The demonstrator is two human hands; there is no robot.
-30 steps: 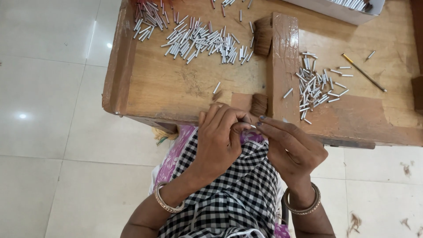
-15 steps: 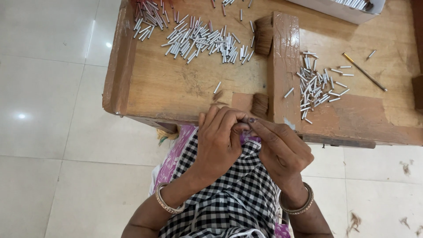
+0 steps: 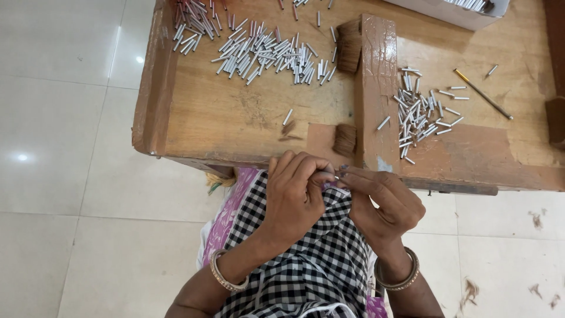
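Both hands meet just below the near edge of the wooden bench (image 3: pixel 235 126), over the checked cloth (image 3: pixel 306 265) on the person's lap. Left hand (image 3: pixel 294 200) is curled, fingers bent tight, thumb and forefinger pinched together at its tip. Right hand (image 3: pixel 382 203) is curled too, fingertips (image 3: pixel 344 172) pressed toward the left hand's. A tiny silver piece (image 3: pixel 336 176) shows between the two pinches, touching both; too small to tell what it is, or which hand really bears it.

On the bench, a big scatter of small metal tubes (image 3: pixel 265 56) lies toward the far side, left of the upright wooden divider (image 3: pixel 376 88). A smaller pile of tubes (image 3: pixel 418 115) lies right of the divider. One loose tube (image 3: pixel 288 116) lies alone, between the big scatter and the near edge. Two brown bristle tufts (image 3: pixel 345 139) sit against the divider's left face, one far, one near. A thin rod (image 3: pixel 482 102) lies at a slant, right of the smaller pile. Bangles on both wrists.
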